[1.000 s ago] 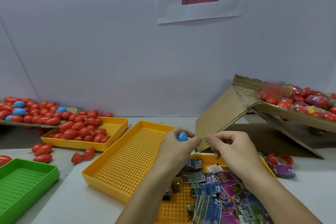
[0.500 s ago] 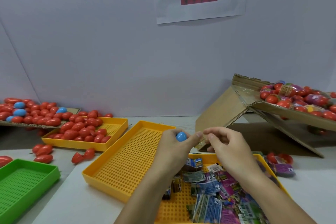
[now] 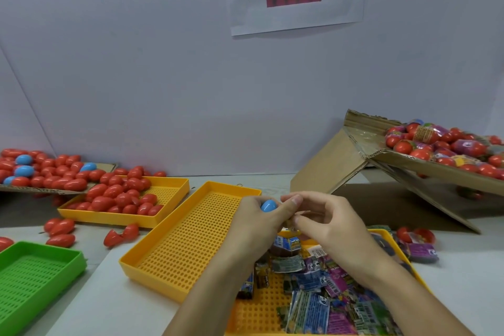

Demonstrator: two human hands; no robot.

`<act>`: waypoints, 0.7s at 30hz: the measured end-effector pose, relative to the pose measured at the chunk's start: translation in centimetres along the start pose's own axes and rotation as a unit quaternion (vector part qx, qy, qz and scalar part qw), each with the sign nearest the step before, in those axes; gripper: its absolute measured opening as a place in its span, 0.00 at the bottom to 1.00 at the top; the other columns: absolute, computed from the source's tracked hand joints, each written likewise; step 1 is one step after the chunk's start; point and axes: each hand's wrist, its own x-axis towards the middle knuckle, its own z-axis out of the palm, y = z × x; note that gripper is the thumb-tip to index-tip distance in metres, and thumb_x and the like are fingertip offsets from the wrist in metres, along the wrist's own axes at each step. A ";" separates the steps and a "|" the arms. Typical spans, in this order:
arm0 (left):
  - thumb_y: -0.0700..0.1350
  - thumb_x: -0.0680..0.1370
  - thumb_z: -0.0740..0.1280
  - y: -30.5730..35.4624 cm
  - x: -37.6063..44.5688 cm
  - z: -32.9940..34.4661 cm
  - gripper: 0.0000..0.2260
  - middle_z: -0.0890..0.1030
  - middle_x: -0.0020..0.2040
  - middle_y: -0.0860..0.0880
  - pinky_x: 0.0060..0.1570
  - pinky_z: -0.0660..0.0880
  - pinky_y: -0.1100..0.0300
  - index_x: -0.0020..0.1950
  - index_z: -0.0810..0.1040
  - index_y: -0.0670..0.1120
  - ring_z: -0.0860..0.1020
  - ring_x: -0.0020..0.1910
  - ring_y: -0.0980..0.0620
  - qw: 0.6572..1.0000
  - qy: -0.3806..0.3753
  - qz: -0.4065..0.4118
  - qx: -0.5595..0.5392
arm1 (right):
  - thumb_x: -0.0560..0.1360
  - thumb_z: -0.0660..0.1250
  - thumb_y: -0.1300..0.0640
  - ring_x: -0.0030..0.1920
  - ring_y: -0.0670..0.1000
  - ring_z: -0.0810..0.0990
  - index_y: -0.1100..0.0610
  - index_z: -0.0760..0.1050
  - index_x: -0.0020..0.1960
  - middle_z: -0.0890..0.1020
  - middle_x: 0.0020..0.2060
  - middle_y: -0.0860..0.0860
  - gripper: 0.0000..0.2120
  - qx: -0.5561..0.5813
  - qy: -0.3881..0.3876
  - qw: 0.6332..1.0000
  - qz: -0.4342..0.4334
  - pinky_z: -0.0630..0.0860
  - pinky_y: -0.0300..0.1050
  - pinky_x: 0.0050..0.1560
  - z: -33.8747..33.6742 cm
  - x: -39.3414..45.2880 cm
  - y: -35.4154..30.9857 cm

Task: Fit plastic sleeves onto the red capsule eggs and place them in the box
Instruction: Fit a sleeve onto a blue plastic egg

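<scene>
Mostly hidden: blue egg (image 3: 268,205) in left hand (image 3: 257,222) fist; right hand (image 3: 331,224) pinch unclear.

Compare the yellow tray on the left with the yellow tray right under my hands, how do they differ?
The left yellow tray holds bare red capsule eggs; the near yellow tray holds flat printed plastic sleeves. The left tray lies farther back; the near one lies partly under both arms. Both are yellow with perforated floors.

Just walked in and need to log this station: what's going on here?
A person is sleeving capsule eggs. The left hand grips a blue egg while the right hand pinches a plastic sleeve against it, above a yellow tray of loose sleeves. Finished eggs fill the cardboard box on the right.
</scene>
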 end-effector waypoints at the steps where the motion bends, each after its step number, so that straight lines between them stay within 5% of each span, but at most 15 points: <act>1: 0.57 0.74 0.72 0.0 0.0 0.0 0.18 0.73 0.25 0.53 0.29 0.68 0.59 0.36 0.78 0.43 0.68 0.25 0.55 1.000 0.005 0.001 0.003 | 0.77 0.68 0.66 0.47 0.47 0.85 0.50 0.82 0.56 0.86 0.46 0.47 0.14 0.004 0.004 1.000 0.003 0.80 0.37 0.43 -0.1 0.0 0.1; 5: 0.58 0.73 0.72 -0.1 0.1 -0.1 0.19 0.70 0.27 0.50 0.30 0.67 0.57 0.36 0.77 0.43 0.67 0.27 0.53 1.000 0.017 0.004 0.018 | 0.76 0.70 0.63 0.48 0.49 0.85 0.49 0.83 0.54 0.86 0.45 0.49 0.12 0.026 0.025 0.999 0.031 0.82 0.42 0.43 -0.2 0.2 0.4; 10: 0.59 0.74 0.71 -0.2 0.2 -0.1 0.20 0.69 0.27 0.50 0.31 0.67 0.56 0.35 0.74 0.44 0.66 0.27 0.52 0.999 0.024 -0.003 0.033 | 0.77 0.69 0.61 0.48 0.44 0.84 0.47 0.84 0.51 0.87 0.45 0.46 0.10 0.013 0.038 0.997 0.061 0.79 0.36 0.40 -0.4 0.4 0.7; 21: 0.60 0.73 0.72 0.0 0.1 -0.2 0.21 0.68 0.29 0.47 0.33 0.67 0.55 0.36 0.73 0.42 0.65 0.28 0.51 0.999 0.027 -0.004 0.022 | 0.77 0.69 0.57 0.42 0.46 0.83 0.56 0.84 0.49 0.84 0.39 0.49 0.05 0.091 0.026 0.986 0.140 0.77 0.40 0.41 -0.5 0.7 0.8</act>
